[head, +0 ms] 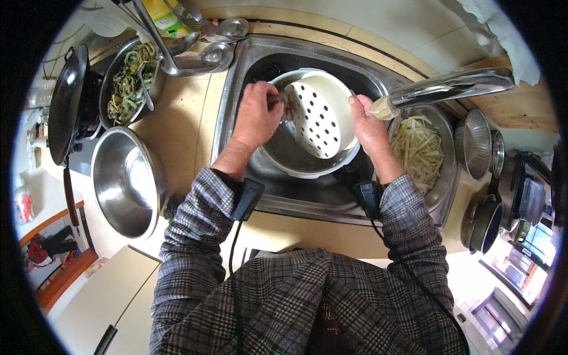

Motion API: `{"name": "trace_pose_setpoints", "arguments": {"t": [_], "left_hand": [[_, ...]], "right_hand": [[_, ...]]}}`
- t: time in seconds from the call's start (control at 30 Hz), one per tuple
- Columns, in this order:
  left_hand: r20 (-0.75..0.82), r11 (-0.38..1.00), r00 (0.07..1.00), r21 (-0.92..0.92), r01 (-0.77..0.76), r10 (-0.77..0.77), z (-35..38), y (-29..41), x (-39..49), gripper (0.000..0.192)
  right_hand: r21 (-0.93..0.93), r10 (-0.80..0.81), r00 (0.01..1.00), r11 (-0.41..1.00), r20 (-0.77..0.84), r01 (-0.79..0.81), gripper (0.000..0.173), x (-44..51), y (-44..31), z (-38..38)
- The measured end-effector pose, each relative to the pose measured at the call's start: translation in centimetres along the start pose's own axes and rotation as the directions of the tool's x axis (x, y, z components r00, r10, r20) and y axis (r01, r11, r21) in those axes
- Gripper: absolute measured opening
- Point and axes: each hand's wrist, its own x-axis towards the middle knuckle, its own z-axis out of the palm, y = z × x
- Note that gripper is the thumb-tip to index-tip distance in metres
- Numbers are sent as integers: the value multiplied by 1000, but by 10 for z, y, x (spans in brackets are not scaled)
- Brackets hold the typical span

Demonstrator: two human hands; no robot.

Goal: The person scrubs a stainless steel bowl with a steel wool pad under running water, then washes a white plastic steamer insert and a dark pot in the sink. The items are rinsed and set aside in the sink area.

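Note:
A pale steamer insert [317,120] with round holes in its base is tilted on its side over a metal pot [306,171] in the sink. My right hand [372,126] grips the insert's rim, with the thumb over the edge. At the perforated base, my left hand [256,116] pinches a dark, shiny scrubber [284,106], probably a wire scourer, mostly hidden by the fingers. The pot stands inside the stainless steel sink basin [288,191]; its bottom is partly covered by the insert. Above my right hand juts the chrome faucet [448,88], with a cloth-like cover at its spout.
Right of the basin, a metal bowl [448,177] holds pale shredded vegetable strips [417,151]. A stainless bowl [126,182] stands on the left counter, near a pan of cooked greens [133,84] and a wok [69,106]. Ladles [171,62] lie at the back left. Pots [481,224] stand far right.

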Motion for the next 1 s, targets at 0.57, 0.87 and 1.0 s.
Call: {"name": "trace_pose_setpoints", "arguments": {"t": [0.57,0.87,1.0], "left_hand": [[705,946,665,324,9,-248,55,-15,-5,29],[318,873,941,-485,57,114,-6,75,-36,29],[262,942,909,0,-336,324,24,68,-37,49]], "right_hand": [[-166,-58,994,984,90,72,31,-19,1,10],[220,-73,962,975,264,13,31,-26,0,28],[283,-157,952,956,262,80,44,-29,0,30]]}}
